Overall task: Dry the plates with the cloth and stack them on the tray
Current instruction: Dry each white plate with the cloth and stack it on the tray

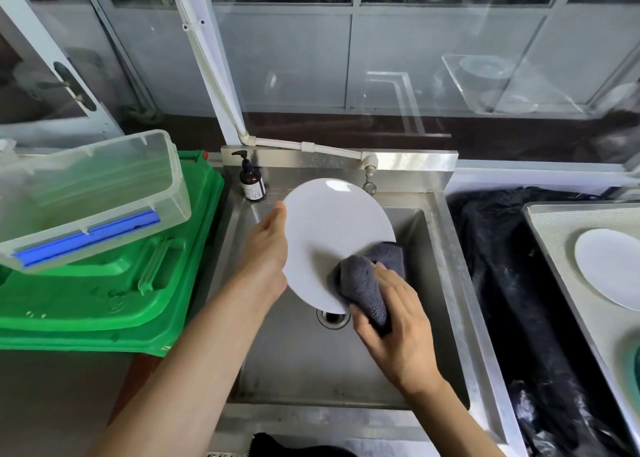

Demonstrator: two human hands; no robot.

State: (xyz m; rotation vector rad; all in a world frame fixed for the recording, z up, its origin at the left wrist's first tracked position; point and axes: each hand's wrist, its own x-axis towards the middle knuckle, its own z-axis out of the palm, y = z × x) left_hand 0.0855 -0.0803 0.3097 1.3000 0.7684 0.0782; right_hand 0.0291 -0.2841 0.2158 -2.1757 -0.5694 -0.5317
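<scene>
Over the steel sink I hold a round white plate (329, 228) tilted up on edge. My left hand (268, 245) grips its left rim, thumb on the near face. My right hand (394, 325) holds a folded grey cloth (363, 283) and presses it against the plate's lower right part. Part of the cloth wraps round behind the plate's right edge. On the far right a metal tray (554, 235) with a pale liner carries another white plate (609, 266), lying flat and cut off by the frame edge.
The sink basin (304, 363) has a drain below the plate and a tap (370, 179) behind it. A brown soap pump bottle (252, 181) stands at its back left corner. A clear plastic tub (86, 193) sits on a green crate (114, 297) at left. Black plastic sheeting (502, 266) lies between sink and tray.
</scene>
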